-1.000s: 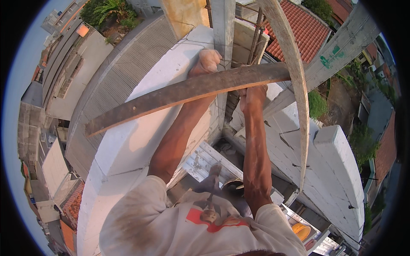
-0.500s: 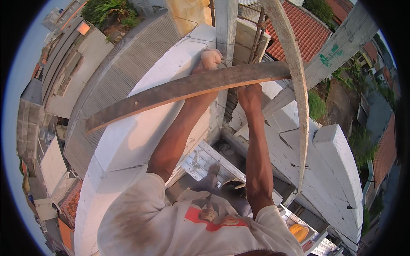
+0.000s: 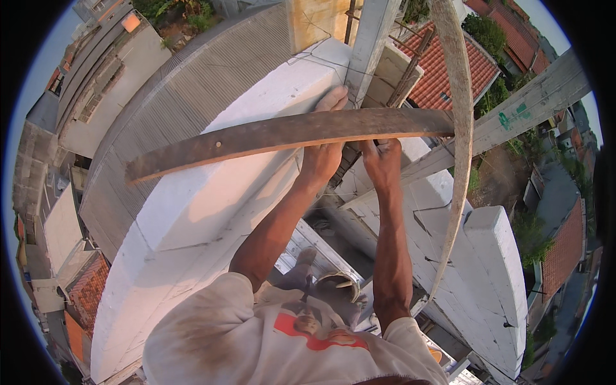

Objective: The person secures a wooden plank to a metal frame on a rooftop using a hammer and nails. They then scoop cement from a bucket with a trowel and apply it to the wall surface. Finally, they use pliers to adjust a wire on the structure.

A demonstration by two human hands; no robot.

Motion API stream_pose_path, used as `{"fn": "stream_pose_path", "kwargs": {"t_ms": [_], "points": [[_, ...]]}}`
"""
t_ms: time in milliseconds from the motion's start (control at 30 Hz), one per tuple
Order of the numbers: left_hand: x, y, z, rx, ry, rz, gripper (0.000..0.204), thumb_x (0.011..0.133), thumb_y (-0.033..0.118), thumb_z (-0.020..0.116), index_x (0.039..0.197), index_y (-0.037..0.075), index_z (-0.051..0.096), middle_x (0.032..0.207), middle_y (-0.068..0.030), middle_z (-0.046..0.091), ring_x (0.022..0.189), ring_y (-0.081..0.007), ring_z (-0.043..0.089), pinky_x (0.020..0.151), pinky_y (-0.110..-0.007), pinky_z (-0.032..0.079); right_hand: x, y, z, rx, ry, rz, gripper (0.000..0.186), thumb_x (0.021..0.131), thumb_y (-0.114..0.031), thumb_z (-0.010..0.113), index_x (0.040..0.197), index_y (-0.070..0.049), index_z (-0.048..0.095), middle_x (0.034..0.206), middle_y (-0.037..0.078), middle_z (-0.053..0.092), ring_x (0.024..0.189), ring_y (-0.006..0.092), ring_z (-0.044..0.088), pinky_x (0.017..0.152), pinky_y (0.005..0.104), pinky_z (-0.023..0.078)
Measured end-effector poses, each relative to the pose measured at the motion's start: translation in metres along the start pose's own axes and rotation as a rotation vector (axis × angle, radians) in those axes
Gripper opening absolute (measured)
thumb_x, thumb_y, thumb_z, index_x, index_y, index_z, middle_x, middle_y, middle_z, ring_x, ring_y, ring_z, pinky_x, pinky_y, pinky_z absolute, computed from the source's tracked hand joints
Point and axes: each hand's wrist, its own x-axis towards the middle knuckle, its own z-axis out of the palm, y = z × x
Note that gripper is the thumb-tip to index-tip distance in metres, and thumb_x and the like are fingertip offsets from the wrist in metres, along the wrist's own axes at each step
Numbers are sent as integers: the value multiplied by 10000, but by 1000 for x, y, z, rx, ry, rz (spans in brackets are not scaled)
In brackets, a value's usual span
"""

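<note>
Person's left hand passes beneath a long, dark-brown wooden plank; its fingers emerge beyond, loosely extended. Grasp cannot be told, since the plank hides the palm. Right hand is clenched at the plank's near edge; contents, if any, hidden.

Largest first. White-coated block wall runs under the plank's left half; second white block wall stands to the near right of the plank. Grey diagonal beam with green marks slopes past the plank's right end, judged to be a brace. Straight grey post rises beyond the plank, just beside the left fingers; the reach under the plank is probably made to get at that spot.

Plank's right end appears to meet a pale, narrow wooden strip; that junction may carry it, sparing the hands its weight. Smallest: pale round spot on the plank's left part, possibly a nail head.
</note>
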Motion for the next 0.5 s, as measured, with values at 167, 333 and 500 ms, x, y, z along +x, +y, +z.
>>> {"fn": "stream_pose_path", "kwargs": {"t_ms": [167, 333, 500], "points": [[17, -3, -7, -205, -138, -106, 617, 1102, 307, 543, 1566, -43, 335, 1520, -215, 477, 1414, -332, 496, 1189, -439, 415, 2, 6, -6, 315, -215, 103, 164, 1019, -157, 648, 994, -7, 709, 778, -8, 602, 692, 102, 482, 629, 291, 413], [27, -26, -5, -281, -241, -166, 677, 1088, 393, 517, 1581, -17, 301, 1520, -183, 465, 1430, -317, 473, 1199, -438, 398, 25, 17, -20, -35, 70, -20, 170, 1024, -163, 618, 1047, -16, 702, 913, 33, 657, 720, 113, 537, 632, 297, 435], [34, -9, -19, -173, -293, -156, 629, 1089, 395, 491, 1564, 8, 349, 1535, -146, 465, 1432, -315, 474, 1209, -437, 382, 17, -16, 7, 592, -35, 175, 192, 993, -138, 636, 1107, -5, 715, 989, 61, 716, 806, 172, 644, 738, 351, 520]]}}
